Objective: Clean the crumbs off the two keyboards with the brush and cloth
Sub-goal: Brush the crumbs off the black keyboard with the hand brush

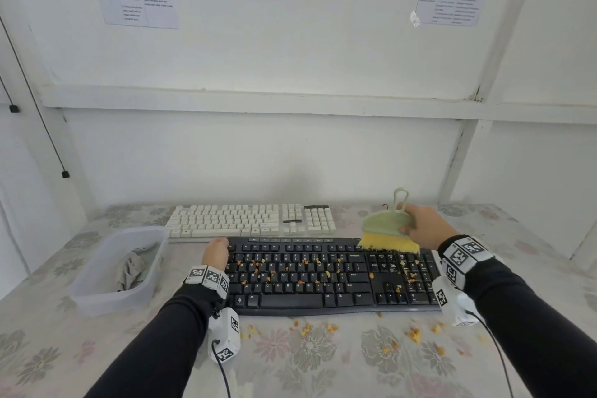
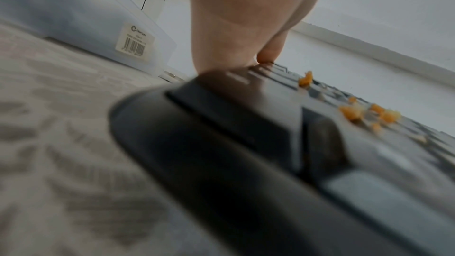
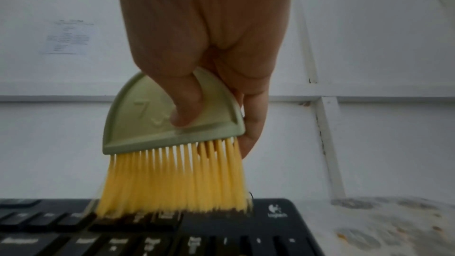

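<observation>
A black keyboard (image 1: 326,275) lies near me, strewn with orange crumbs (image 1: 258,268). Behind it lies a white keyboard (image 1: 248,220). My right hand (image 1: 423,224) grips a green brush (image 1: 386,223) with yellow bristles (image 3: 172,178); the bristle tips touch the black keyboard's (image 3: 221,237) far right top row. My left hand (image 1: 214,252) rests on the keyboard's far left corner, fingertips (image 2: 267,55) on the top edge of the black keyboard (image 2: 246,143), where more crumbs (image 2: 369,114) lie. A grey cloth (image 1: 130,270) lies in a clear plastic tub (image 1: 97,297) to the left.
More orange crumbs (image 1: 413,334) lie scattered on the floral tablecloth (image 1: 323,362) in front of the black keyboard. A white wall (image 1: 290,155) rises right behind the table. The tub (image 2: 103,32) stands just left of my left hand.
</observation>
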Tool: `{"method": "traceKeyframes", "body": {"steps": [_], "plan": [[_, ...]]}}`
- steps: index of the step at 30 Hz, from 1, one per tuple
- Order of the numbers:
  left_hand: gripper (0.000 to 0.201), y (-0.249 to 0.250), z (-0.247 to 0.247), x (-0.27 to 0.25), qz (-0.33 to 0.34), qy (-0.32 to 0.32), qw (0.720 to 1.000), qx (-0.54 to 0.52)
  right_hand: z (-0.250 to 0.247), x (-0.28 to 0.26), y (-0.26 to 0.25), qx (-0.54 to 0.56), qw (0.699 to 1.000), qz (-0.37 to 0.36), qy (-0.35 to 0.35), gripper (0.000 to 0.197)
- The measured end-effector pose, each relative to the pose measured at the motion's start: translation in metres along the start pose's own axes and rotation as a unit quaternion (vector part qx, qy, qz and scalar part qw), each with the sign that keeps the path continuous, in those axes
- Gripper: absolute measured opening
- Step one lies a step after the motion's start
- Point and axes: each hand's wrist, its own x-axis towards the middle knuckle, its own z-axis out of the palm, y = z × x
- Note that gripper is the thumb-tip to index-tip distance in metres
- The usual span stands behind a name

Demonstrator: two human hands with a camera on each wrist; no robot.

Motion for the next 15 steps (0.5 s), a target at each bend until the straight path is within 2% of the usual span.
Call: {"method": "traceKeyframes", "body": {"steps": [5,7,10,12,15], "plan": [[0.039,0.001,0.001,-0.001,0.001,-0.003,1.000,0.019,0.005,0.007,-0.029,0.052,0.996,-0.057,0.036,0.035],[0.032,0.001,0.000,-0.001,0.000,-0.001,1.000,0.013,0.021,0.012,-0.047,0.074,0.994,-0.081,0.013,0.035],[0.018,-0.002,0.000,0.002,0.001,0.001,1.000,-0.001,0.038,0.013,-0.060,0.044,0.993,-0.108,-0.020,0.029],[0.019,-0.002,0.000,0.001,-0.002,0.000,1.000,-0.009,0.036,0.010,-0.054,0.038,0.995,-0.090,-0.027,0.027],[0.023,-0.002,0.001,0.001,-0.004,0.006,1.000,-0.013,0.019,0.002,-0.024,0.032,0.999,-0.023,-0.037,0.028]]}}
